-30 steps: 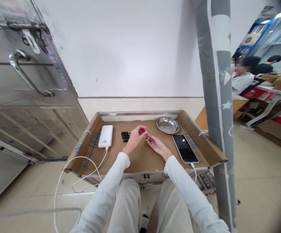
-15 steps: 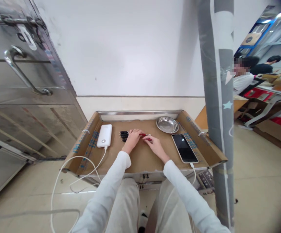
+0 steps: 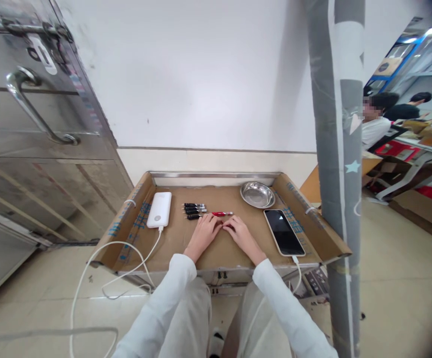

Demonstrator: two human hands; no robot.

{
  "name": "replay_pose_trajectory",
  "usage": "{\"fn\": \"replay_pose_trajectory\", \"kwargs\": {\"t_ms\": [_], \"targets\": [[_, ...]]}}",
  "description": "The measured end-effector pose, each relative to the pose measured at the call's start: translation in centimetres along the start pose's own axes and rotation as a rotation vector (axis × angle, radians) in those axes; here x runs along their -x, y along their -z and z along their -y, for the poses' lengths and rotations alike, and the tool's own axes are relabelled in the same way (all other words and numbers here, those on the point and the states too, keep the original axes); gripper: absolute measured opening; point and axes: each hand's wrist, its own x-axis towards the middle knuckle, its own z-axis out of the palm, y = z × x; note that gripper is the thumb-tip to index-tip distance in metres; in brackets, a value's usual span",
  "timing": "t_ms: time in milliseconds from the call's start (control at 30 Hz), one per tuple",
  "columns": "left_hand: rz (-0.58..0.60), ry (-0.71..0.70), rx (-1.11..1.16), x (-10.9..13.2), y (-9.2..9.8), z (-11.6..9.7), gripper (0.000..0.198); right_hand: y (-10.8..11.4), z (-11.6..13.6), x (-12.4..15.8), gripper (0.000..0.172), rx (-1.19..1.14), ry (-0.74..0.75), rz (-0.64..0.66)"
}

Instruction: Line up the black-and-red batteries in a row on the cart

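Observation:
My left hand (image 3: pixel 204 232) lies low on the brown cardboard (image 3: pixel 219 256), fingers stretched toward the right and holding nothing that I can see. Facing it, my right hand (image 3: pixel 241 234) rests with its fingers loosely bent; the fingertips of both hands nearly meet. Just beyond the fingers is a red pen (image 3: pixel 221 214), lying crosswise and apart from the right hand. Several black pens (image 3: pixel 194 211) lie in a row to its left, close to the left hand's knuckles. What is under the palms is hidden.
A white power bank (image 3: pixel 160 209) with a cable lies at the left. A round steel dish (image 3: pixel 258 194) is at the back right, and a phone (image 3: pixel 283 231) with a cable lies in front of it. A grey wrapped pole (image 3: pixel 341 174) stands at the right.
Both hands have let go of the red pen and drawn back toward me. The red pen now lies on the cardboard, and the black pens show more fully.

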Motion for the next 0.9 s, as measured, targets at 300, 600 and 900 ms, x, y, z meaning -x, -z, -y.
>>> {"fn": "replay_pose_trajectory", "kwargs": {"t_ms": [300,600,900], "targets": [[-0.014,0.007,-0.104,-1.0,-0.1,0.6,0.017,0.4,-1.2,-1.2,0.016,-0.108,0.053,0.002],[-0.126,0.122,-0.262,-2.4,-1.1,1.4,0.015,-0.8,-1.8,-1.4,0.019,0.083,0.058,-0.123],[-0.144,0.103,-0.201,-1.7,-0.5,1.6,0.019,-0.3,-1.6,-2.5,0.021,0.321,0.014,-0.101]]}}
